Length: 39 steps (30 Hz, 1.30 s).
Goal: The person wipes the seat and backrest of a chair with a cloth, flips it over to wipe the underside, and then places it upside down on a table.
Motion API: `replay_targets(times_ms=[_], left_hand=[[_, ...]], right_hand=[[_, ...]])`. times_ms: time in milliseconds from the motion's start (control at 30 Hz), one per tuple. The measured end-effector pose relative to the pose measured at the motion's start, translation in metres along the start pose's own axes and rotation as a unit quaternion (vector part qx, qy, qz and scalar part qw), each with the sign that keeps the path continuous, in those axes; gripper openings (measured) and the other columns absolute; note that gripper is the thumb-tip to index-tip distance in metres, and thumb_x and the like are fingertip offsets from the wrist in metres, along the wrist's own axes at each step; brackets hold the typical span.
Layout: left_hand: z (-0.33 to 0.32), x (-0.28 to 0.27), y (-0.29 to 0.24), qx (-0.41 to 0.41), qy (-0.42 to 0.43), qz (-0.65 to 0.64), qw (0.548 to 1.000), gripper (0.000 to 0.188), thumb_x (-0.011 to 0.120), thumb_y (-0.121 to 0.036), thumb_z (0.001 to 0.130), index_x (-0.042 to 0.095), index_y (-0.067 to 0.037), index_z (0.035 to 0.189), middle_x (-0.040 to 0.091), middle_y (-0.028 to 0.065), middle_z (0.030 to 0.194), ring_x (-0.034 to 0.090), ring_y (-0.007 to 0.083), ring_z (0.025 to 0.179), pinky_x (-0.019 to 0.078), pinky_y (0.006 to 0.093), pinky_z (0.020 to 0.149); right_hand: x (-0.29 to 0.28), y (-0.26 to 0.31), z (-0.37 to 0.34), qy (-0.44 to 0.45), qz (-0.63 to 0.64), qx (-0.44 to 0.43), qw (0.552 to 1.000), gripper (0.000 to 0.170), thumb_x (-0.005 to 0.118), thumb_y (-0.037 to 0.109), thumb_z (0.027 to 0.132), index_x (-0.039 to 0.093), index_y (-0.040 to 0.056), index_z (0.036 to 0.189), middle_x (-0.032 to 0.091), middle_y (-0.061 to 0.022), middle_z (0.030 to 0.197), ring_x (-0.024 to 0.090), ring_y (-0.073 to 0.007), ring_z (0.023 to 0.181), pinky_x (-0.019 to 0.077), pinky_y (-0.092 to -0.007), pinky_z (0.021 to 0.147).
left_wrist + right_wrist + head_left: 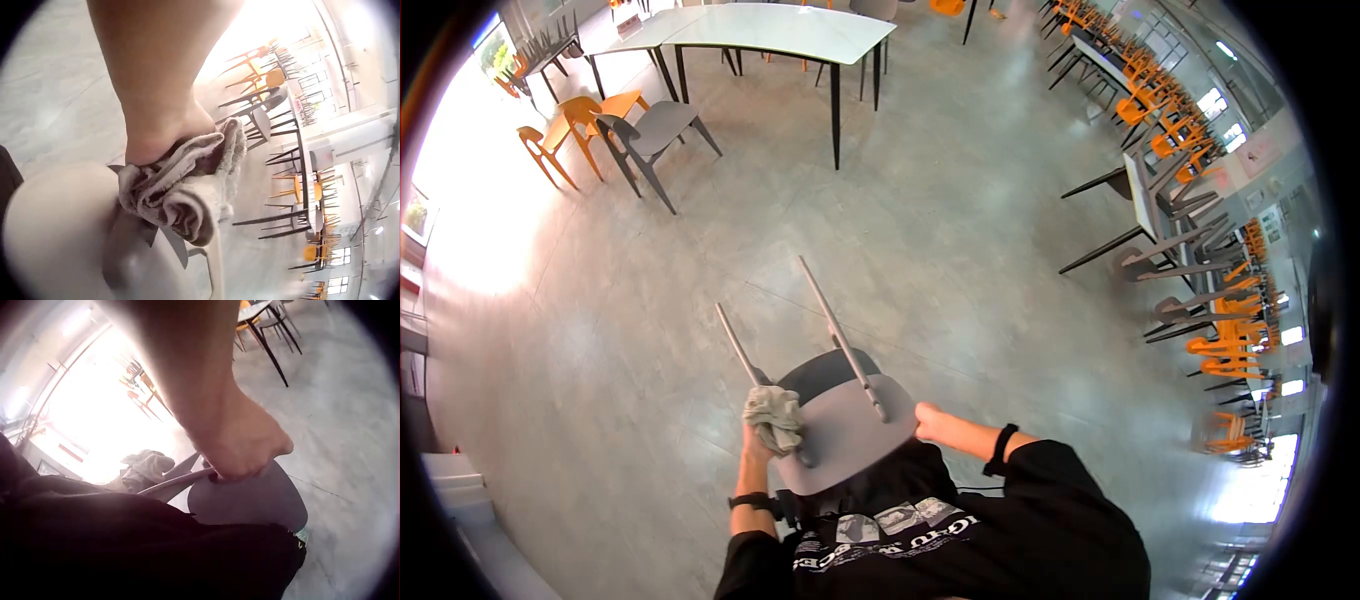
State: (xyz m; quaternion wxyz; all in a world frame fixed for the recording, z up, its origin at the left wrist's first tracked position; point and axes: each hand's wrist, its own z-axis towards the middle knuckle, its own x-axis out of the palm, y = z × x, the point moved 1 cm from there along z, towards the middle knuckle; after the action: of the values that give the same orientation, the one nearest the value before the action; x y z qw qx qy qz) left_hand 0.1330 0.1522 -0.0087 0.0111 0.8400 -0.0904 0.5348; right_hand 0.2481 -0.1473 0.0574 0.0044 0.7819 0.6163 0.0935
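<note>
A grey chair (850, 432) is held tilted in front of my body, two of its legs pointing forward over the floor. My right hand (937, 424) grips the right edge of its seat. In the right wrist view, the fingers of this right hand (244, 447) curl over the chair's rim. My left hand (756, 442) holds a crumpled grey-beige cloth (774, 418) at the chair's left side, beside a leg. Seen from the left wrist, the bunched cloth (187, 187) hides most of the fingers.
A white curved table (790, 28) stands ahead, with a grey chair (655, 135) and orange chairs (590, 115) at its left. Along the right, more tables (1142, 195) carry stacked chairs. Grey floor (960, 250) lies between. A white ledge (465, 490) is at lower left.
</note>
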Motion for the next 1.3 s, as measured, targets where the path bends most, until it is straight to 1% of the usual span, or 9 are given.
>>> replay_targets(times_ms=[100, 133, 233, 267, 367, 467, 567, 933, 1300], left_hand=[[0.015, -0.061, -0.003, -0.007, -0.153, 0.071, 0.986, 0.046, 0.044, -0.044, 0.093, 0.059, -0.009, 0.119, 0.060, 0.0140, 0.122, 0.058, 0.0333, 0.114, 0.0467, 0.0482, 0.100], [0.014, -0.069, -0.001, -0.033, -0.132, 0.081, 0.987, 0.053, 0.041, -0.049, 0.093, 0.058, -0.009, 0.125, 0.060, 0.0137, 0.127, 0.057, 0.0329, 0.117, 0.0444, 0.0497, 0.103], [0.019, -0.097, 0.004, -0.048, -0.241, 0.068, 0.967, 0.051, 0.041, -0.049, 0.094, 0.060, -0.009, 0.119, 0.063, 0.0133, 0.120, 0.060, 0.0331, 0.110, 0.0472, 0.0490, 0.099], [0.021, -0.097, 0.006, -0.060, -0.250, 0.071, 0.964, 0.048, 0.042, -0.047, 0.094, 0.061, -0.009, 0.117, 0.064, 0.0127, 0.118, 0.061, 0.0320, 0.108, 0.0480, 0.0481, 0.098], [0.022, -0.076, 0.001, -0.129, -0.279, 0.101, 0.946, 0.038, 0.044, -0.039, 0.096, 0.061, -0.009, 0.112, 0.065, 0.0110, 0.114, 0.062, 0.0283, 0.106, 0.0497, 0.0446, 0.095], [0.039, -0.105, 0.001, -0.097, -0.237, 0.101, 0.961, 0.049, 0.046, -0.046, 0.094, 0.060, -0.008, 0.121, 0.065, 0.0100, 0.118, 0.062, 0.0279, 0.107, 0.0497, 0.0439, 0.096], [0.049, -0.071, 0.005, 0.029, -0.225, 0.044, 0.973, 0.050, 0.040, -0.046, 0.095, 0.060, -0.007, 0.119, 0.065, 0.0119, 0.117, 0.062, 0.0310, 0.107, 0.0493, 0.0462, 0.096], [0.150, -0.058, 0.039, 0.098, -0.238, 0.194, 0.947, 0.052, 0.030, -0.046, 0.097, 0.059, -0.008, 0.118, 0.064, 0.0138, 0.113, 0.063, 0.0329, 0.104, 0.0494, 0.0503, 0.095], [0.239, 0.207, 0.040, 0.097, -0.071, 0.256, 0.959, 0.047, 0.036, -0.042, 0.097, 0.060, -0.006, 0.115, 0.066, 0.0110, 0.105, 0.064, 0.0297, 0.099, 0.0516, 0.0462, 0.091]], right_hand=[[-0.003, 0.025, 0.021, 0.008, -0.196, 0.001, 0.981, 0.039, 0.045, 0.006, 0.081, 0.053, -0.0072, 0.117, 0.061, -0.0215, 0.115, 0.062, -0.0337, 0.107, 0.0512, -0.0544, 0.088], [-0.027, 0.036, 0.087, -0.071, -0.509, -0.090, 0.853, 0.046, 0.056, 0.025, 0.085, 0.052, -0.0035, 0.121, 0.063, -0.0192, 0.111, 0.064, -0.0322, 0.101, 0.0524, -0.0508, 0.079], [0.021, 0.046, 0.148, -0.108, -0.570, -0.342, 0.739, 0.060, 0.058, 0.047, 0.087, 0.050, -0.0005, 0.124, 0.065, -0.0170, 0.105, 0.065, -0.0309, 0.094, 0.0520, -0.0479, 0.073], [0.034, 0.040, 0.173, -0.077, -0.557, -0.353, 0.747, 0.070, 0.057, 0.057, 0.088, 0.047, 0.0005, 0.126, 0.066, -0.0176, 0.102, 0.067, -0.0282, 0.083, 0.0525, -0.0448, 0.064], [0.066, 0.024, 0.201, 0.075, -0.425, -0.019, 0.902, 0.050, 0.064, 0.042, 0.089, 0.049, 0.0020, 0.115, 0.065, -0.0183, 0.089, 0.063, -0.0213, 0.058, 0.0482, -0.0342, 0.045], [0.057, 0.001, 0.245, -0.023, -0.408, -0.113, 0.905, 0.043, 0.066, 0.038, 0.089, 0.056, 0.0048, 0.065, 0.055, -0.0074, 0.055, 0.047, -0.0158, 0.039, 0.0381, -0.0311, 0.037], [0.056, 0.008, 0.217, -0.018, -0.361, -0.116, 0.925, 0.051, 0.072, 0.044, 0.084, 0.050, 0.0056, 0.058, 0.049, -0.0061, 0.050, 0.046, -0.0177, 0.038, 0.0356, -0.0343, 0.036], [-0.012, 0.066, 0.178, -0.069, -0.223, -0.201, 0.952, 0.051, 0.074, 0.043, 0.082, 0.048, 0.0060, 0.059, 0.046, -0.0049, 0.050, 0.043, -0.0163, 0.039, 0.0335, -0.0326, 0.037], [-0.007, 0.224, 0.043, -0.018, -0.090, -0.423, 0.901, 0.034, 0.068, 0.034, 0.088, 0.051, 0.0059, 0.078, 0.045, -0.0001, 0.053, 0.042, -0.0112, 0.042, 0.0326, -0.0297, 0.039]])
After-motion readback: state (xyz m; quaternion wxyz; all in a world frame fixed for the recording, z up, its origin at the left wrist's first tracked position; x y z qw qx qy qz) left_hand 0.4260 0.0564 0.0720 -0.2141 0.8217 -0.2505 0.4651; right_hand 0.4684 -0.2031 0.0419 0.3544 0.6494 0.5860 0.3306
